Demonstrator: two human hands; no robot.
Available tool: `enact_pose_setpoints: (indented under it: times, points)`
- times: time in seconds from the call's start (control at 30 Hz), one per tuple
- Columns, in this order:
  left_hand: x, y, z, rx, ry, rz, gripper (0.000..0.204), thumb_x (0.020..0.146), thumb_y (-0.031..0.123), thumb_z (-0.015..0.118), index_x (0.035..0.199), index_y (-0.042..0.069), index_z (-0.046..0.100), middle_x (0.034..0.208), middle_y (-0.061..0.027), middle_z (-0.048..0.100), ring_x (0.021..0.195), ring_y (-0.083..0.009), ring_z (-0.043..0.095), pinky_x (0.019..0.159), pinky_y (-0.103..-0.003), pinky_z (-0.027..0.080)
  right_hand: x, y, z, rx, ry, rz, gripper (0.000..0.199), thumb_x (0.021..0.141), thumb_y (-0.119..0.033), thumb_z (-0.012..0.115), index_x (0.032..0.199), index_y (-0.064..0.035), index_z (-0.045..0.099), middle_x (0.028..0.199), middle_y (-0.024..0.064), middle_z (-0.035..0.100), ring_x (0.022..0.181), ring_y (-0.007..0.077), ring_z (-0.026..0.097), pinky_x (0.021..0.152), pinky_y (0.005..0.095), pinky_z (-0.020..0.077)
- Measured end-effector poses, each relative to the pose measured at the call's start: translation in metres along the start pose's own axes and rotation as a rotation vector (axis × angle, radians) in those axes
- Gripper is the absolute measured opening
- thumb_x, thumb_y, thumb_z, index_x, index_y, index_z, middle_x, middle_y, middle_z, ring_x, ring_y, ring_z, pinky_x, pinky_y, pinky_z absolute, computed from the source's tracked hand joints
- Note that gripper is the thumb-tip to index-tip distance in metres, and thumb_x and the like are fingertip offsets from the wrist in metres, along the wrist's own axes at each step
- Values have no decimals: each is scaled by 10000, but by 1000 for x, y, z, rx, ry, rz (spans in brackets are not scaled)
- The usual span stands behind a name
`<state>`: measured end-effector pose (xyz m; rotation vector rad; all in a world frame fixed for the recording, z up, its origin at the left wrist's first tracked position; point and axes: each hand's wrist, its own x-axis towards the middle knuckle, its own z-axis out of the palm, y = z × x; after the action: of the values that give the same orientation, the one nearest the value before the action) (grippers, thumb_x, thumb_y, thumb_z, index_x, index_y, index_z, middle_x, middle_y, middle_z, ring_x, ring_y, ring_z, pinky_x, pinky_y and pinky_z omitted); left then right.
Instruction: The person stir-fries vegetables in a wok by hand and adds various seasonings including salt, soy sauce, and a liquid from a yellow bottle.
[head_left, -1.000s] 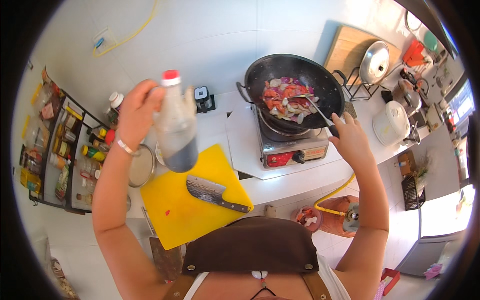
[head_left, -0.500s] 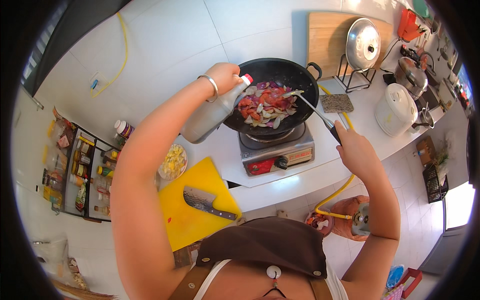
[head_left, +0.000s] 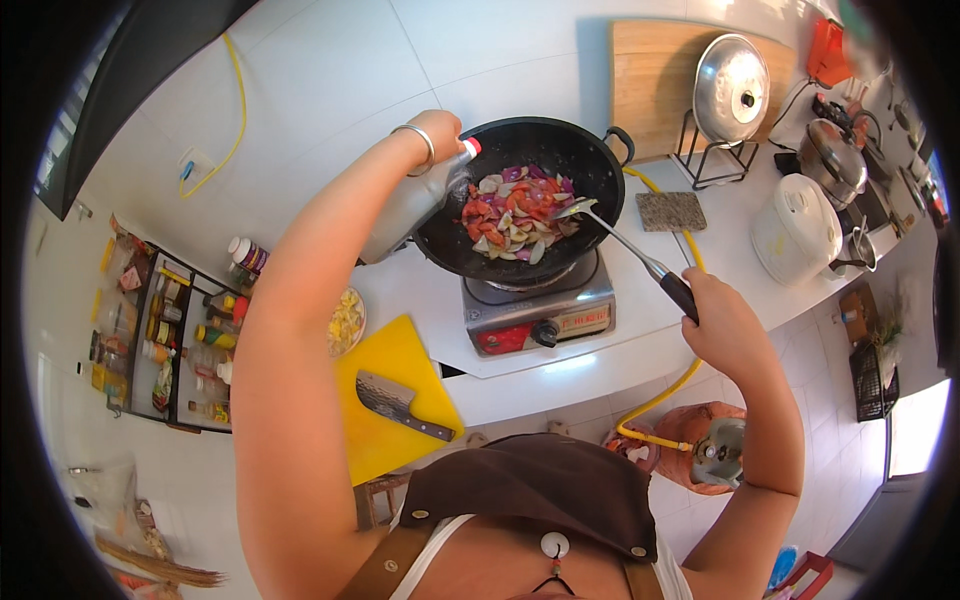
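My left hand [head_left: 440, 138] is closed on the upper part of a clear plastic bottle [head_left: 408, 210] with a red cap. The bottle leans with its cap end up, beside the left rim of a black wok [head_left: 590, 165]. My forearm hides part of it. My right hand [head_left: 722, 322] grips the black handle of a metal spatula [head_left: 632, 245]. Its blade rests at the right edge of the chopped red, purple and pale vegetables [head_left: 515, 215] in the wok. The wok sits on a single-burner gas stove [head_left: 540, 312].
A cleaver [head_left: 400, 405] lies on a yellow cutting board [head_left: 400, 355] near the counter edge, by a bowl of yellow pieces [head_left: 347, 322]. To the right are a stone slab [head_left: 671, 211], a lid on a rack [head_left: 731, 88] and a white pot [head_left: 797, 230]. A yellow hose [head_left: 655, 410] reaches a gas cylinder [head_left: 705, 450].
The view has shifted slightly, moving the wok and stove left in the picture. My right hand has drawn the spatula nearer to me. My left hand still holds the bottle by the wok.
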<state>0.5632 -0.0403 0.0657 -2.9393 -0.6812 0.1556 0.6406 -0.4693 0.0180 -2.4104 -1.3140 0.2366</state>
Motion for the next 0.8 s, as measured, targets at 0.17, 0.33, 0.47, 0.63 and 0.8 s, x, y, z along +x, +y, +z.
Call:
enact_pose_setpoints:
  times: [0.17,0.33,0.47,0.63,0.8]
  points:
    - [4,16,0,16,-38,75,266,784,285,644,865,32,662,877,-176,654,838,-330,618,739,-404,481,7,5,-8,15,-9,-21,147,751,-27,550,858,32,468,805,241,572,778,421,566,710,476,448]
    - [26,29,0,21,5,37,274,793,288,640,901,37,665,908,-173,661,871,-334,622,755,-400,485,16,8,-10,4,10,-67,132,745,-30,548,844,29,484,794,236,567,768,423,559,702,476,444]
    - [42,24,-2,26,34,-61,285,805,285,633,931,33,667,943,-183,660,900,-337,623,781,-402,490,19,6,-16,4,-3,-81,119,742,-30,548,835,27,499,794,234,565,769,423,560,703,476,444]
    - [48,5,4,148,-42,-111,300,810,285,627,925,11,674,940,-194,661,909,-342,628,798,-403,495,19,11,-17,-12,0,-104,132,744,-37,560,856,13,510,814,221,572,768,408,567,700,468,448]
    - [24,9,9,165,-121,23,313,802,304,639,910,12,677,901,-190,665,885,-341,632,792,-407,494,19,11,-22,-89,19,-110,161,749,-50,582,895,-10,527,832,191,573,761,380,568,683,455,448]
